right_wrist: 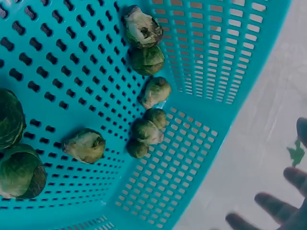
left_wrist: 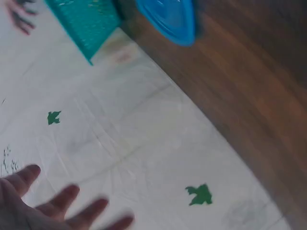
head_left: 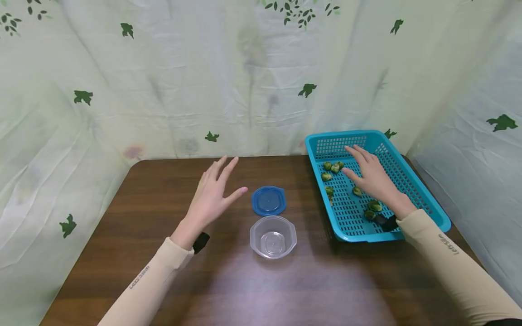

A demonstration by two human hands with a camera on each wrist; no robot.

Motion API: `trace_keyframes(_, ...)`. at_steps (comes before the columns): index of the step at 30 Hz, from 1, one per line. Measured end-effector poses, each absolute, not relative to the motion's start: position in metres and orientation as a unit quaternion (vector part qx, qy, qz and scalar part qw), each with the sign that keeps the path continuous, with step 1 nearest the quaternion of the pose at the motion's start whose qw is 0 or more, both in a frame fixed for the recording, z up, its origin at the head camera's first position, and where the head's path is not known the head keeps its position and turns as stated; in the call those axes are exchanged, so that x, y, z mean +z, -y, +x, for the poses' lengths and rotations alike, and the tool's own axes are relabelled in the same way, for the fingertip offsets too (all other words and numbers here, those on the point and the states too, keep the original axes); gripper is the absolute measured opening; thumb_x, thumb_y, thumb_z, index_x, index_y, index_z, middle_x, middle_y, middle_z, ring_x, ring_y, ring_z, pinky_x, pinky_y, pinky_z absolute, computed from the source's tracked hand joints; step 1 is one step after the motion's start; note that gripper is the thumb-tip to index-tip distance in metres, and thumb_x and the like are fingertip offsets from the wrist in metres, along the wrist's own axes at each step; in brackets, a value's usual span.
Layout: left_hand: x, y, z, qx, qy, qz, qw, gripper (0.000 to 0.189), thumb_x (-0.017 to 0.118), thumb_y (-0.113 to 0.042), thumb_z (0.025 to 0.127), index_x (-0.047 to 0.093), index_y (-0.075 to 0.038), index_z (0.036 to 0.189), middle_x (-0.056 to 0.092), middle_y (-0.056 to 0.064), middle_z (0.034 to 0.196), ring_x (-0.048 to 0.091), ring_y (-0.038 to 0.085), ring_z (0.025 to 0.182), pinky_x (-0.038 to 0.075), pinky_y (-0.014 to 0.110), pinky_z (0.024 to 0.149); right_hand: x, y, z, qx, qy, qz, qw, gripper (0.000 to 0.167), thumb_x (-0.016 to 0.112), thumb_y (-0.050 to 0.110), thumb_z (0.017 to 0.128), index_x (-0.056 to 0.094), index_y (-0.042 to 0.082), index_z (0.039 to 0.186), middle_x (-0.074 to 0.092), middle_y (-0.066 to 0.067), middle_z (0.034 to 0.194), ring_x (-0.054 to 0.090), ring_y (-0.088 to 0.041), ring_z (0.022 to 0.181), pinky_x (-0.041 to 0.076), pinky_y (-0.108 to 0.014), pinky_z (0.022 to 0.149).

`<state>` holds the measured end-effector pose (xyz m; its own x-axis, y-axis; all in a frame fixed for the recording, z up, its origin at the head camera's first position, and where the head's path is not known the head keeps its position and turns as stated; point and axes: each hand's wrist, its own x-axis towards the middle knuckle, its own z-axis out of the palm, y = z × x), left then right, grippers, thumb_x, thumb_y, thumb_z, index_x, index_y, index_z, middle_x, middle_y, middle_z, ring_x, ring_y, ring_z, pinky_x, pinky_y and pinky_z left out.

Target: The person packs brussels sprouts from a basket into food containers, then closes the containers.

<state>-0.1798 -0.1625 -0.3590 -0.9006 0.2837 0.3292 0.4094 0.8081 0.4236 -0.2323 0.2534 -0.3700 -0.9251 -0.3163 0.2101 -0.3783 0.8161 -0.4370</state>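
My right hand (head_left: 373, 179) hovers over a blue plastic basket (head_left: 340, 233), fingers spread and holding nothing. Several Brussels sprouts (head_left: 374, 206) lie on the basket's slotted floor; the right wrist view shows one sprout (right_wrist: 85, 145) apart from a row along the wall. My left hand (head_left: 209, 194) is raised above the table with its fingers extended, left of a small blue lid (head_left: 269, 200). Just in front of the lid stands a clear plastic container (head_left: 273, 237) with nothing in it. In the left wrist view, the fingers (left_wrist: 57, 203) show against the curtain.
The dark wooden table (head_left: 134, 217) ends at a patterned curtain (head_left: 171, 90) along the back. Another curtain hangs down the right side, close to the basket. Black straps (head_left: 201, 243) sit on both wrists.
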Motion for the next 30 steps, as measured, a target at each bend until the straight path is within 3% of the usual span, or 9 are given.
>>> trace_keyframes(4, -0.362, 0.168, -0.171, -0.355, 0.900, -0.234, 0.095, 0.072, 0.065, -0.039, 0.091, 0.027, -0.025, 0.152, 0.028, 0.003, 0.153, 0.029, 0.024, 0.137, 0.030, 0.050, 0.106, -0.370, -0.257, -0.235, 0.298, 0.934, 0.192, 0.054, 0.063, 0.054, 0.029, 0.099, 0.025, 0.006, 0.151, 0.024, -0.023, 0.151, 0.028, -0.045, 0.132, 0.027, -0.064, 0.099)
trace_keyframes(6, -0.367, 0.170, -0.167, -0.399, 0.881, -0.245, 0.071, 0.071, 0.067, -0.032, 0.091, 0.030, -0.024, 0.151, 0.032, 0.001, 0.151, 0.033, 0.021, 0.134, 0.031, 0.047, 0.106, -0.369, -0.259, -0.236, 0.323, 0.926, 0.192, 0.040, 0.061, 0.053, 0.026, 0.100, 0.026, 0.006, 0.151, 0.027, -0.023, 0.150, 0.035, -0.045, 0.126, 0.033, -0.062, 0.095)
trace_keyframes(13, -0.393, 0.168, -0.149, -0.546, 0.796, -0.257, -0.057, 0.078, 0.073, -0.014, 0.086, 0.029, -0.022, 0.151, 0.031, 0.002, 0.152, 0.034, 0.026, 0.135, 0.033, 0.039, 0.106, -0.370, -0.271, -0.239, 0.380, 0.907, 0.181, -0.013, 0.057, 0.050, 0.025, 0.101, 0.027, 0.005, 0.149, 0.032, -0.023, 0.147, 0.044, -0.045, 0.120, 0.040, -0.061, 0.088)
trace_keyframes(18, -0.420, 0.160, -0.138, -0.580, 0.759, -0.279, -0.096, 0.091, 0.077, -0.003, 0.079, 0.024, -0.012, 0.152, 0.026, 0.008, 0.154, 0.028, 0.034, 0.138, 0.029, 0.043, 0.108, -0.371, -0.279, -0.243, 0.431, 0.882, 0.183, -0.057, 0.055, 0.049, 0.020, 0.102, 0.026, 0.002, 0.148, 0.030, -0.026, 0.146, 0.040, -0.048, 0.123, 0.039, -0.061, 0.092)
trace_keyframes(22, -0.438, 0.150, -0.131, -0.588, 0.747, -0.286, -0.123, 0.098, 0.081, -0.005, 0.076, 0.020, -0.012, 0.153, 0.023, 0.014, 0.155, 0.025, 0.038, 0.138, 0.026, 0.046, 0.108, -0.372, -0.285, -0.247, 0.455, 0.867, 0.179, -0.092, 0.055, 0.049, 0.020, 0.102, 0.027, -0.002, 0.147, 0.029, -0.027, 0.147, 0.039, -0.046, 0.125, 0.039, -0.059, 0.094)
trace_keyframes(26, -0.448, 0.142, -0.126, -0.583, 0.749, -0.282, -0.141, 0.103, 0.083, -0.012, 0.075, 0.016, -0.014, 0.154, 0.019, 0.018, 0.155, 0.021, 0.034, 0.140, 0.025, 0.045, 0.108, -0.376, -0.291, -0.250, 0.461, 0.863, 0.168, -0.121, 0.056, 0.050, 0.025, 0.101, 0.029, -0.003, 0.145, 0.030, -0.027, 0.146, 0.038, -0.044, 0.127, 0.040, -0.056, 0.095)
trace_keyframes(30, -0.455, 0.135, -0.126, -0.567, 0.763, -0.276, -0.143, 0.105, 0.085, -0.015, 0.073, 0.017, -0.015, 0.154, 0.023, 0.015, 0.153, 0.025, 0.030, 0.139, 0.026, 0.046, 0.108, -0.380, -0.297, -0.255, 0.471, 0.855, 0.158, -0.149, 0.056, 0.052, 0.026, 0.100, 0.031, -0.004, 0.144, 0.031, -0.027, 0.145, 0.039, -0.044, 0.126, 0.040, -0.056, 0.096)
